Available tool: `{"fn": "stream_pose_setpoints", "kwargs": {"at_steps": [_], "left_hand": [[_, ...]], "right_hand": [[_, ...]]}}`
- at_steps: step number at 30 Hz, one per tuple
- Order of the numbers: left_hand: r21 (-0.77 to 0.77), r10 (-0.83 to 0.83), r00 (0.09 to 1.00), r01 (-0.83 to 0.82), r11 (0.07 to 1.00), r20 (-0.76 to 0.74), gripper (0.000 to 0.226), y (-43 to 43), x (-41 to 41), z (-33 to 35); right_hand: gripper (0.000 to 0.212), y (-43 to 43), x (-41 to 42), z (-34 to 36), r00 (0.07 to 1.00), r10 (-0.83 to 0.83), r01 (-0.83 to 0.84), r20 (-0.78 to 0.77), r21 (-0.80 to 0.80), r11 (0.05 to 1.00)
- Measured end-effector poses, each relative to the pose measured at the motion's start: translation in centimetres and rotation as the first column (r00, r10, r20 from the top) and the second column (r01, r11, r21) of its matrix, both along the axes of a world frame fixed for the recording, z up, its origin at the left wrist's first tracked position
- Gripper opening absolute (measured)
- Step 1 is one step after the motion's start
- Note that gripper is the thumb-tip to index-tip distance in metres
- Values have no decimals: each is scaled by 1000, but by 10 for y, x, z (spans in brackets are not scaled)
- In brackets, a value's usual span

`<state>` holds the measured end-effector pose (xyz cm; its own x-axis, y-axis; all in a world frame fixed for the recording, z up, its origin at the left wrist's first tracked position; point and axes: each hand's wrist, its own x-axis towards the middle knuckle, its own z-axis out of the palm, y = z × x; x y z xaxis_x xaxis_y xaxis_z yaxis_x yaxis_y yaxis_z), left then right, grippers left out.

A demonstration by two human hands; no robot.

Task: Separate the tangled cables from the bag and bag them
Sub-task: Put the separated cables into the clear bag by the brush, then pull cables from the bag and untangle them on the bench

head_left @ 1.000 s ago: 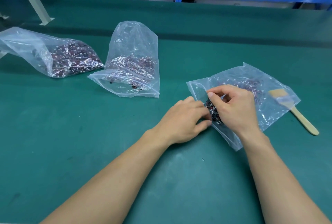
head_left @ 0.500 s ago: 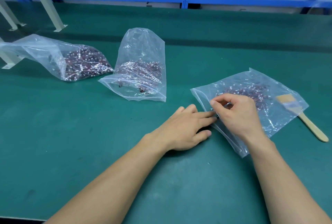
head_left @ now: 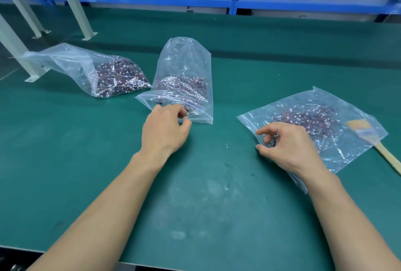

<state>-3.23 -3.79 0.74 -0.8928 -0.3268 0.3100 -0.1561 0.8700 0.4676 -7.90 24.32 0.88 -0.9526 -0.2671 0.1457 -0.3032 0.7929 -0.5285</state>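
On the green bench (head_left: 86, 162) lie three clear plastic bags, each holding a tangle of dark red cables with small white plugs. The left bag (head_left: 71, 62) lies on its side at the far left, its cables heaped at its right end. The middle bag (head_left: 184, 62) stands just beside it, top upright, its cables (head_left: 184, 85) piled in the bottom and its near edge folded forward onto the bench. The right bag (head_left: 351, 140) lies flat, well apart from the other two, with its cables (head_left: 308, 118) spread inside.

The left hand (head_left: 165, 128) is at the near edge of the middle bag, fingers curled, thumb and forefinger pinching a thin dark cable (head_left: 190, 114) at the bag's mouth. The right hand (head_left: 288, 147) rests on the near left corner of the right bag, fingers loosely curled over the plastic and the cables beneath; whether it grips anything I cannot tell.

A brush (head_left: 386, 155) with a pale wooden handle lies at the right bag's right edge, its head showing through the plastic. A blue shelf (head_left: 152, 1) runs along the far side of the bench.
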Motion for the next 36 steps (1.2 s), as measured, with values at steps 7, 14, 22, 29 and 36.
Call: {"fn": "stream_pose_setpoints", "kwargs": {"at_steps": [7,14,22,29,36], "left_hand": [[-100,-138,989,132,986,-51,50,-10,-14,-2],[-126,-159,986,153,980,-43,42,-19,-26,-8],[-261,-131,991,136,956,37,21,-22,-37,-11],[-317,-85,994,100,943,64,18,-21,-38,-13],[-324,-82,997,81,943,12,11,-22,-36,-10]], "right_hand": [[33,-1,1,-1,998,-37,43,-49,118,992],[11,-20,5,6,991,-8,9,-130,9,1000],[19,-73,9,5,970,233,-232,-67,20,973],[40,-103,1,-2,943,332,-330,1,108,938],[52,-108,0,-8,942,334,-330,-2,158,931]]}}
